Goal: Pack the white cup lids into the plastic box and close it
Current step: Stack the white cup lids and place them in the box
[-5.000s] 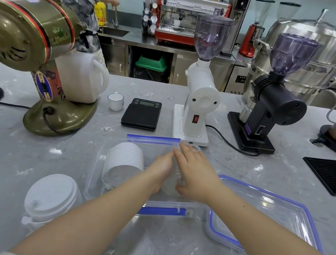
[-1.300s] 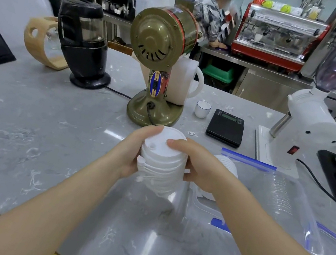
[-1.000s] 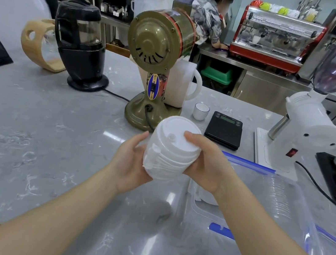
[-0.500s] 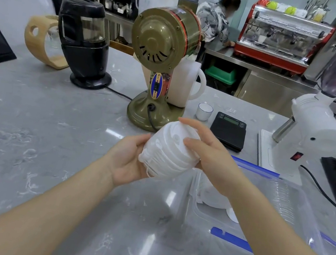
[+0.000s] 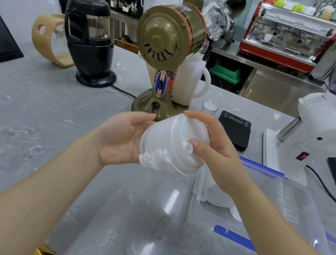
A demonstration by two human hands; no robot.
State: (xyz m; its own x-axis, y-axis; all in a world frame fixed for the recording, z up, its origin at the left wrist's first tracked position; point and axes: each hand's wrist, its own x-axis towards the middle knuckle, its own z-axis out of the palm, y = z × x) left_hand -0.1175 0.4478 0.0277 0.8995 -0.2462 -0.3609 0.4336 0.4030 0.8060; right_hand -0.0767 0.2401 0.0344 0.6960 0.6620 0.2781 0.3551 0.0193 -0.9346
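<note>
Head view: stack of lids [image 5: 172,146] held in air, tilted on side, both hands clasped on it. Left hand [image 5: 120,139] cups rim end; right hand [image 5: 213,155] covers top end, thumb on spout.

Likely light, thin, slippery plastic; stack could slide apart, so press from both ends.

Plastic box [image 5: 283,202] just below-right of grip, open, more lids inside.

Grey marble counter [image 5: 29,126] under grip; brass grinder [image 5: 165,60] close behind, scale [image 5: 235,127] beyond right hand. Room tight.
</note>
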